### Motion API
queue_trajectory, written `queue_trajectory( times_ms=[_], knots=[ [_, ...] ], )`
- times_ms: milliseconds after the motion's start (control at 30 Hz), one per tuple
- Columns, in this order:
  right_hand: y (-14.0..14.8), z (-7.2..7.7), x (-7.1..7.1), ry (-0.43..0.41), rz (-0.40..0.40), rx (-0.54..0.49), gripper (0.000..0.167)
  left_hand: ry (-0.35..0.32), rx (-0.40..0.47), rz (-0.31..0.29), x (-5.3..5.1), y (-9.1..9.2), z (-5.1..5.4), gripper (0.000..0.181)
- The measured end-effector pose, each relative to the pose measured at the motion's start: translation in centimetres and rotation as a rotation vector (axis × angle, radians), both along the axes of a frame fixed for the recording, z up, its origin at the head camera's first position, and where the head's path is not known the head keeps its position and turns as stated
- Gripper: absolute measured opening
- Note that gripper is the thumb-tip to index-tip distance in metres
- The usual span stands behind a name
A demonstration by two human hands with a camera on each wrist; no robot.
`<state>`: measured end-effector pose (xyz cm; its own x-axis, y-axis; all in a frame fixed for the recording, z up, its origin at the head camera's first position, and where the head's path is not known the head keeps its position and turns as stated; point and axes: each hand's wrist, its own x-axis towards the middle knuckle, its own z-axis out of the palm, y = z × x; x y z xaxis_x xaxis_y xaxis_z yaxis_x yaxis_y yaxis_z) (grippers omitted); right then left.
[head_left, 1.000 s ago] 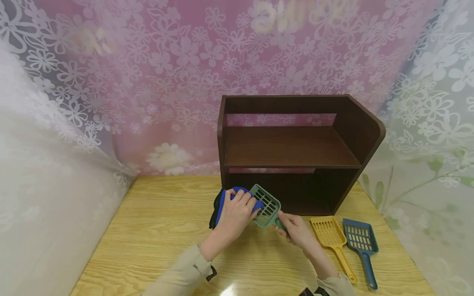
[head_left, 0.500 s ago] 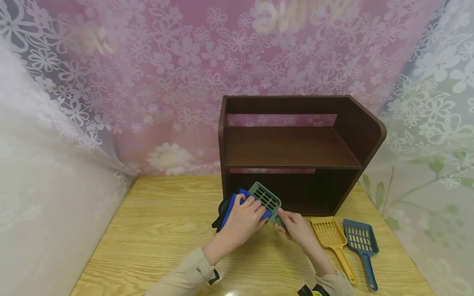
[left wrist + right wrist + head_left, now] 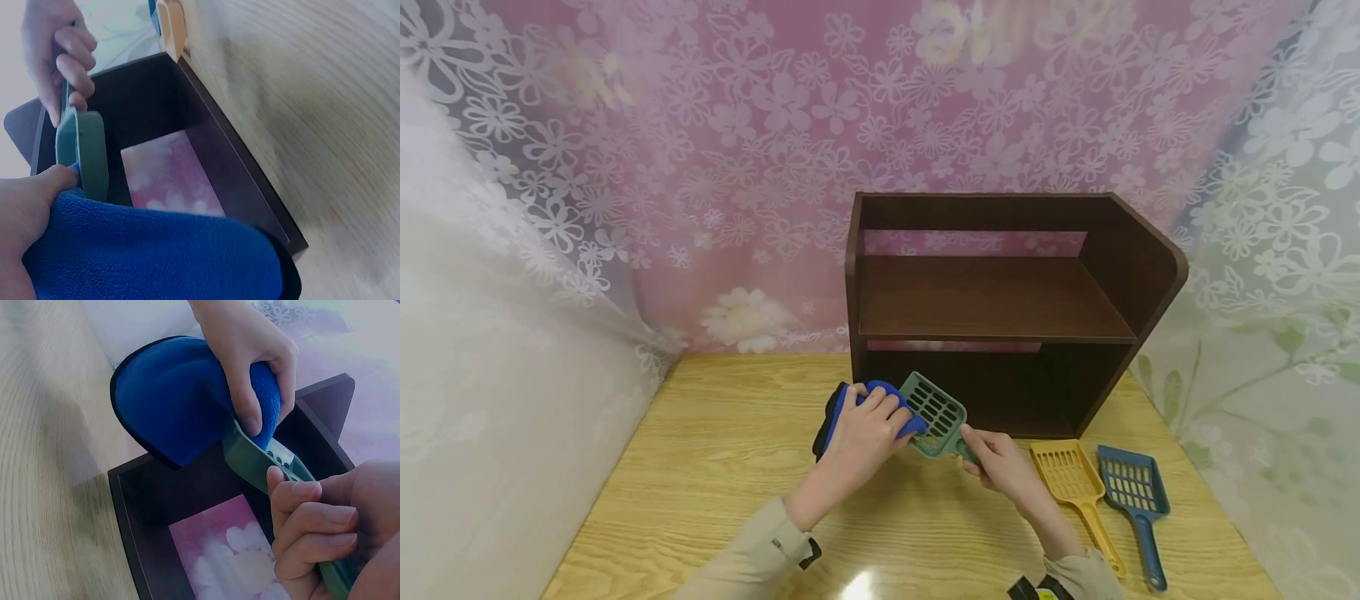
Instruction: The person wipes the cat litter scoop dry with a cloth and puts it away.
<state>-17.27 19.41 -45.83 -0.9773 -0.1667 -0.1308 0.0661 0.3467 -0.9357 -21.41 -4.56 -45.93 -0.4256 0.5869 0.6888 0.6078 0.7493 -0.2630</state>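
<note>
A blue cloth with a black edge (image 3: 156, 250) is bunched in my left hand (image 3: 862, 432), whose thumb and fingers pinch it over the side of a green slotted scoop (image 3: 934, 412). In the right wrist view the cloth (image 3: 169, 394) hangs out to the left and its folded part goes into the scoop's tray (image 3: 250, 459). My right hand (image 3: 1003, 467) grips the scoop's handle, fingers curled round it. The scoop is held up off the table, in front of the shelf's lower compartment.
A dark brown two-tier shelf (image 3: 992, 300) stands behind the hands. To the right on the wooden table (image 3: 700, 467) lie a yellow scoop (image 3: 1078, 492) and a blue scoop (image 3: 1138, 504), side by side. Flowered curtains surround the table at the back and sides.
My left hand and the cloth first moved right across the green scoop, then back left, uncovering more of its slots. The right hand has stayed nearly in place on the handle.
</note>
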Motion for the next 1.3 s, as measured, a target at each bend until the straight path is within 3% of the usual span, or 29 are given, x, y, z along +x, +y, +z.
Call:
queue_trajectory(
  times_ms=[133,333,467,833,1100,1300],
  knots=[
    [0.5,-0.4,-0.3,-0.011,0.052,-0.026,0.053,-0.021,0.085,0.031,-0.4,-0.6,0.2,0.024],
    [1.6,-1.6,-0.7,-0.029,0.088,-0.061,0.058,-0.182,0.245,0.064,-0.5,-1.5,0.5,0.022],
    [2.1,-1.7,-0.7,-0.032,0.066,-0.085,0.059,-0.240,0.326,0.077,-0.7,-1.8,0.4,0.020],
    [2.4,-1.5,-0.6,0.011,0.079,-0.088,0.058,-0.334,0.390,0.121,-0.9,-2.2,-0.1,0.025],
    [1.9,-1.6,-0.6,0.023,0.153,-0.056,0.057,-0.529,0.455,0.060,-0.5,-1.7,0.3,0.027],
    [1.2,-1.9,-0.4,0.035,0.238,-0.020,0.055,-0.622,0.513,0.029,-0.8,-1.4,0.3,0.029]
  ],
)
